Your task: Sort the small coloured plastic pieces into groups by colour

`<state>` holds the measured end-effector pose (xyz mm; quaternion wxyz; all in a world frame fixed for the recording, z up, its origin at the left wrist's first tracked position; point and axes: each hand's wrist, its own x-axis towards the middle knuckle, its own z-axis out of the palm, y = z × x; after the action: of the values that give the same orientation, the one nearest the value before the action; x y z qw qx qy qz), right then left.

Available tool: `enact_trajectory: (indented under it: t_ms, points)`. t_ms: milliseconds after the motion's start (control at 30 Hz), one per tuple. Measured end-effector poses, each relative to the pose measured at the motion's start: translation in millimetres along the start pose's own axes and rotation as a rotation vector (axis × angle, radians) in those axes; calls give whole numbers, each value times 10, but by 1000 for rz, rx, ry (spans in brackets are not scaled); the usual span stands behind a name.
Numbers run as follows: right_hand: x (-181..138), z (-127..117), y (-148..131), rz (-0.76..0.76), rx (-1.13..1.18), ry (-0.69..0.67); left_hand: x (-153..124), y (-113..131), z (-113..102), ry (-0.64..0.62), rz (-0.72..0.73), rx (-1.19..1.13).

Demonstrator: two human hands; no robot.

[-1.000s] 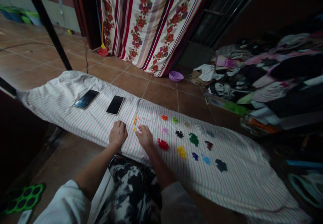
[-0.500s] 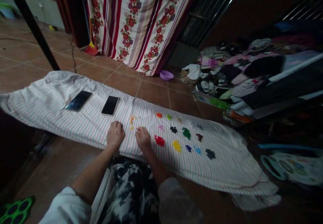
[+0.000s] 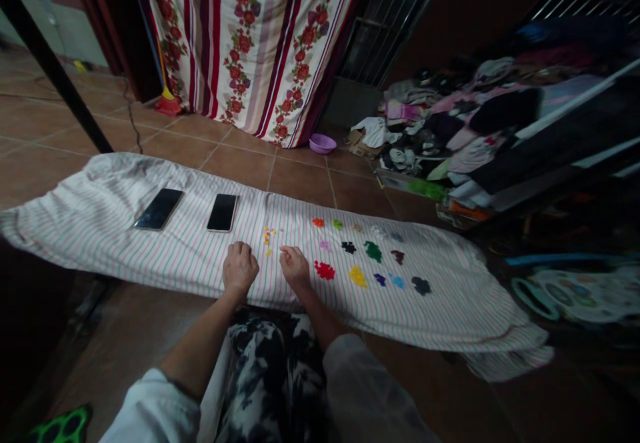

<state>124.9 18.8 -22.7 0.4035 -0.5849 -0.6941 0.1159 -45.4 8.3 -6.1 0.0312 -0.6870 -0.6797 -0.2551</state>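
My left hand point(image 3: 241, 267) rests on the striped cloth point(image 3: 190, 263) with its fingers curled in; whether anything is inside is hidden. Just to its right, my right hand point(image 3: 295, 267) has thumb and fingers pinched together at a tiny whitish bit too small to name. Between and beyond the two hands lies a loose group of small yellow and orange pieces point(image 3: 268, 236). Right of my right hand are small heaps sorted by colour, among them red pieces point(image 3: 325, 270), yellow pieces point(image 3: 357, 276), pink pieces point(image 3: 325, 246), black pieces point(image 3: 349, 248) and green pieces point(image 3: 373, 251).
Two phones, a larger one point(image 3: 159, 209) and a smaller one point(image 3: 223, 212), lie on the cloth at left. Beyond it are a purple basin point(image 3: 323, 143), a floral curtain point(image 3: 250, 50) and a red broom point(image 3: 168, 103). Piled clothes point(image 3: 480, 116) fill the right background.
The camera view has shifted slightly, so everything sits a little differently in the picture. Both hands keep nearly the same place and pose on the cloth.
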Motion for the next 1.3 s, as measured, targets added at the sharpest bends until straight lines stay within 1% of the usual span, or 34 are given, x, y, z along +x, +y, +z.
enact_trajectory:
  t_ms: [167, 333, 633, 733, 833, 1000, 1167, 1300]
  points:
    - [7, 2, -6, 39, 8, -2, 7, 15, -22, 15, 16, -4]
    - [4, -1, -4, 33, 16, -8, 18, 37, -33, 25, 18, -8]
    - [-25, 37, -3, 35, -70, -26, 14, 38, -52, 74, 88, 23]
    - [-31, 32, -20, 38, -89, -22, 17, 60, -67, 76, 82, 20]
    - [-38, 19, -39, 31, -93, -25, 13, 78, -80, 76, 69, 72]
    - [-53, -22, -72, 18, -107, -58, 2, 69, -76, 74, 70, 109]
    - [-44, -79, -86, 27, -30, -83, 5, 61, -65, 66, 68, 105]
    - [96, -198, -26, 41, 101, -74, 5, 88, -87, 51, 53, 95]
